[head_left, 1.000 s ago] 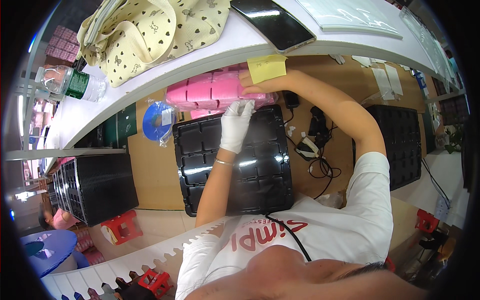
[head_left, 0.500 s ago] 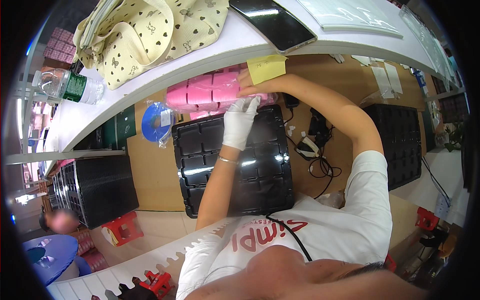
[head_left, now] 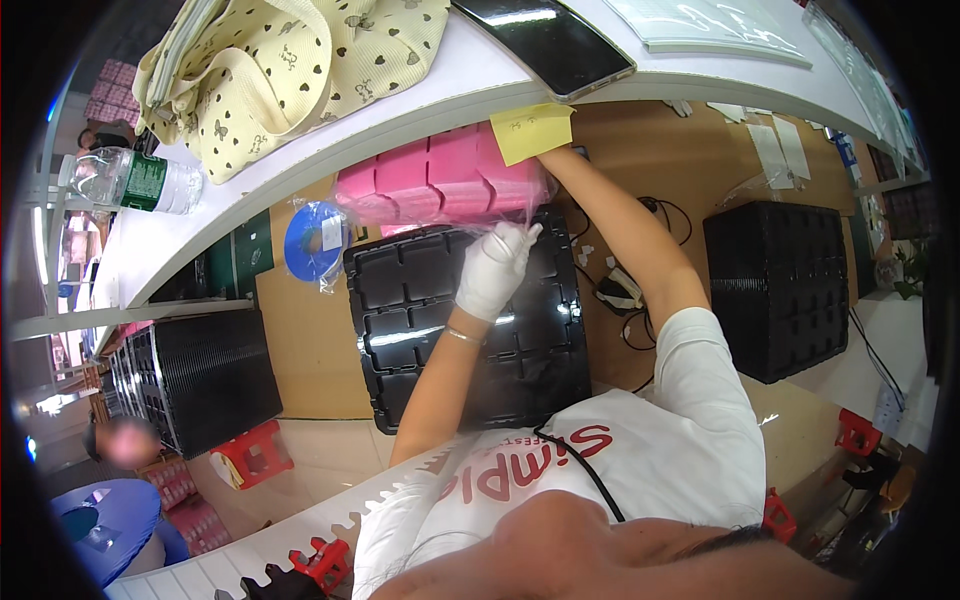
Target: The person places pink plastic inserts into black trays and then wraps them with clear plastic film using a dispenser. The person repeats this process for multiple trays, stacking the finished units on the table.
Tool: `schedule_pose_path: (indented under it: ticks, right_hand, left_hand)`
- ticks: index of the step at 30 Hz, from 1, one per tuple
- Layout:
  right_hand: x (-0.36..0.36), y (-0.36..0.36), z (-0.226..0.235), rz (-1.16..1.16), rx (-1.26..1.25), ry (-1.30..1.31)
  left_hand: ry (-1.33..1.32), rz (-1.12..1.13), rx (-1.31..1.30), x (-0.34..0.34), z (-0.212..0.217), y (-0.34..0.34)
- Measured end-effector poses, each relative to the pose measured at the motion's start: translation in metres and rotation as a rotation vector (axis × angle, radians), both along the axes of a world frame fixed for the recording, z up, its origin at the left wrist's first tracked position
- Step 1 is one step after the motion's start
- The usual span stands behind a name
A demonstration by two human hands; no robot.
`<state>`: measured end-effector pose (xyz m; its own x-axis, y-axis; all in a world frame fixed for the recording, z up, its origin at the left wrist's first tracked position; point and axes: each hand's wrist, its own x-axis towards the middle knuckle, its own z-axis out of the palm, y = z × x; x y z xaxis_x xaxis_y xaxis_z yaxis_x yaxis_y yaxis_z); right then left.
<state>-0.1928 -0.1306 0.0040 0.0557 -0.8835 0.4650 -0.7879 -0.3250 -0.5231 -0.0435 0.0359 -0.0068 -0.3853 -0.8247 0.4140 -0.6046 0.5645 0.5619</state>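
Observation:
My left hand, in a white glove, pinches the edge of a clear plastic bag. Inside the bag lie pink blocks in rows, under the shelf's front edge. Beneath my left hand and forearm is a black plastic tray with moulded compartments. My right forearm reaches up beside the bag's right end. Only the wrist shows there; the right hand and its fingers are hidden behind a yellow sticky note hanging from the shelf edge.
Stacks of black trays stand at left and right. A blue roll in plastic lies left of the bag. Black cables lie near my right arm. On the shelf are a phone, a cloth bag and a bottle.
My left hand has shifted slightly right and toward me, drawing the plastic with it. The right hand has gone from on top of the pink blocks to behind the sticky note.

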Motion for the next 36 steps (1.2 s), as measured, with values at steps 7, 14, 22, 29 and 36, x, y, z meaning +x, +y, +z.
schedule_pose_path:
  ticks: [7, 14, 22, 29, 36]
  right_hand:
    - [0.001, -0.020, -0.011, -0.079, 0.058, 0.007]
    - [-0.019, -0.009, 0.001, -0.035, 0.156, 0.115]
    - [0.048, 0.031, 0.044, 0.344, -0.208, -0.095]
    - [0.180, 0.002, 0.028, 0.483, -0.194, 0.191]
    - [0.234, -0.036, 0.024, 0.574, 0.129, -0.124]
  left_hand:
    - [-0.118, -0.022, 0.058, 0.006, -0.008, 0.016]
    - [-0.335, 0.175, 0.007, 0.020, 0.036, 0.008]
    - [-0.541, 0.472, -0.293, 0.126, 0.051, -0.031]
    - [-0.201, 1.044, -0.143, 0.140, 0.054, -0.077]
    - [-0.356, 0.882, 0.431, 0.183, 0.047, -0.079]
